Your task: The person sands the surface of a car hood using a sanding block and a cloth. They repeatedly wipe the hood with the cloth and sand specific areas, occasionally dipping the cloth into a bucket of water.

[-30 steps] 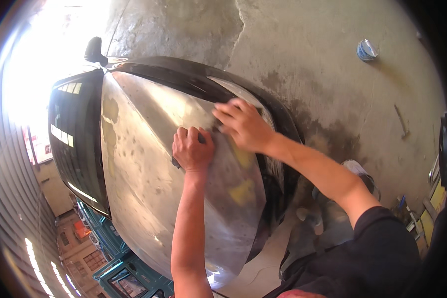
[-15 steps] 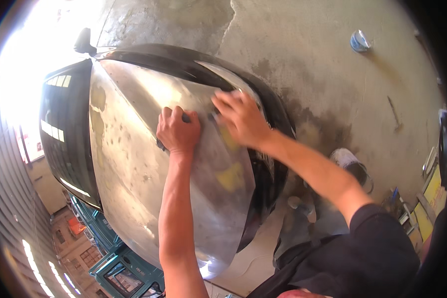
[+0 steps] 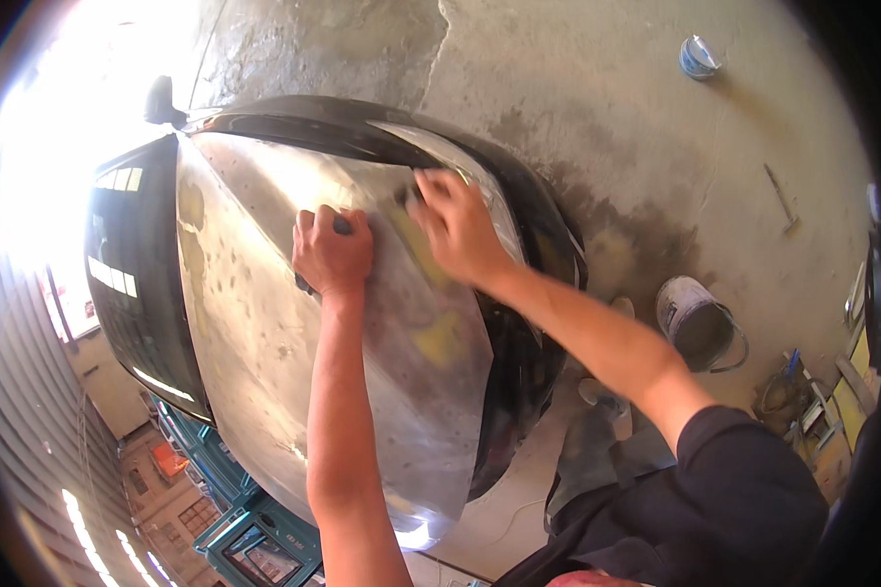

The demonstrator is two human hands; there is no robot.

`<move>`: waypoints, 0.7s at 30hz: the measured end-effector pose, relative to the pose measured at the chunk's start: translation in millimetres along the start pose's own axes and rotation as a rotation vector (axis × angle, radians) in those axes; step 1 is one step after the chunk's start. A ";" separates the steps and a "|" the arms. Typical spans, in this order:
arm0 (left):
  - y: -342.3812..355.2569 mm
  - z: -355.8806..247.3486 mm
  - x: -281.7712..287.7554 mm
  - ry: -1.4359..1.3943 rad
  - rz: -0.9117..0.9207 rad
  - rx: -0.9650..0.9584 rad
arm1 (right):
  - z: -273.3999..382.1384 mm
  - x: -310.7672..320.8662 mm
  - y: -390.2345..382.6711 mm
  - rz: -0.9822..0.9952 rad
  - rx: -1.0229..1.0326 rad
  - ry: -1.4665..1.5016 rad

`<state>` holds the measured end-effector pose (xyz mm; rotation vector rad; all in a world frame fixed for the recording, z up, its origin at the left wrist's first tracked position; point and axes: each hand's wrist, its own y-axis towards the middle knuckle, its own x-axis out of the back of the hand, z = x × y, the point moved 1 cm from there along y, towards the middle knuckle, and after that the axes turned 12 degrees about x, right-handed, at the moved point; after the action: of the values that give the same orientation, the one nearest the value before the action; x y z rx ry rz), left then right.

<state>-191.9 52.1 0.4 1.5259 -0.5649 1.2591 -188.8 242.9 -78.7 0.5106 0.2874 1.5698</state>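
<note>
A car hood, sanded to dull bare metal with dark spots, lies under both my hands. My left hand is closed around a dark block, part of which shows between thumb and fingers, and rests on the hood's middle. Over the front edge near the headlight, my right hand is blurred by motion. Its fingers press down on a small dark piece, too smeared to name. Beside that hand is a yellow patch on the hood.
The windshield is at the left, with a side mirror beyond. A dirty bucket stands right of the bumper. A blue can and a hammer-like tool are on the concrete floor. Teal vehicle doors lie lower left.
The whole view has shifted a little. My right hand has slid slightly farther away along the hood's front edge. My left hand keeps its place and grip on the dark block.
</note>
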 end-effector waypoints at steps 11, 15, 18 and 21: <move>3.8 7.3 -17.2 0.042 -0.023 0.171 | -13.4 57.6 -109.0 -0.013 -0.518 0.447; 10.7 13.8 -3.7 0.093 -0.237 0.185 | -3.0 107.1 -159.4 -0.059 -0.908 0.656; -21.1 -0.5 15.9 -0.050 -0.194 0.063 | -8.4 149.6 -187.0 -0.011 -0.864 0.618; -116.3 -37.8 40.0 -0.070 0.054 -0.288 | -12.5 184.9 -208.6 -0.033 -0.958 0.600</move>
<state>-96.6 137.4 -13.9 1.3240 -0.8017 1.1141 -13.0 442.5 -163.0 -0.7115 -0.0334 1.5946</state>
